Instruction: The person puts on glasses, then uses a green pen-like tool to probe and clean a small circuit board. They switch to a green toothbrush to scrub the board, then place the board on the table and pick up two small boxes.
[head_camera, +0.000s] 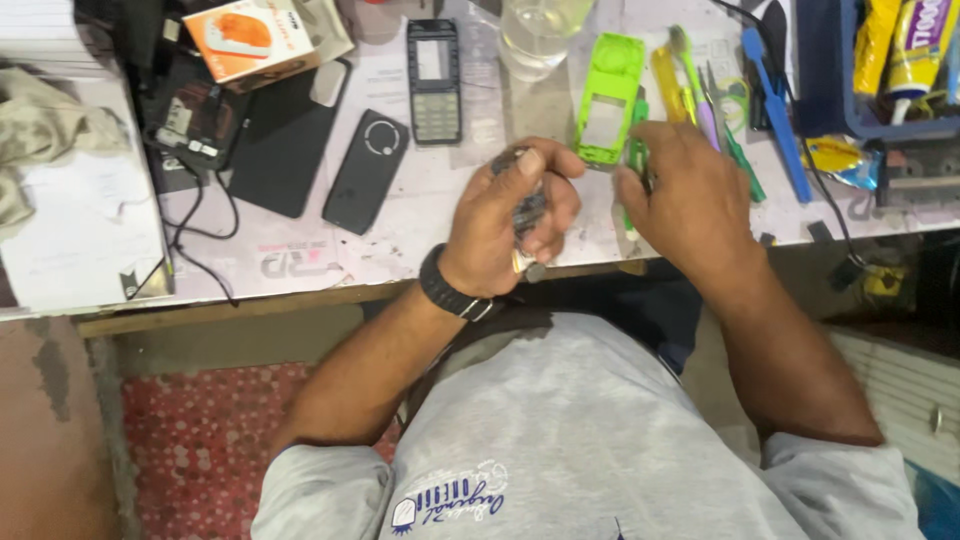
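While closed around a small dark phone part (527, 205) above the bench (420, 215) edge, left hand (510, 220). Right hand (690, 195) pinching a green screwdriver (637, 160), just beside a green phone housing (608, 97). Farther left, black keypad phone (434, 80).

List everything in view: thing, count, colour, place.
phone shell: one, bright green, bench above right hand
keypad phone front: one, black, bench top centre
phone back covers: two, black, left of centre
box: one, orange and white, top left
glass: one, clear, top centre
hand tools: several, blue, green, yellow, right of shell
cloth: one, beige, far left
left hand: grips small dark part
right hand: on green-handled tool
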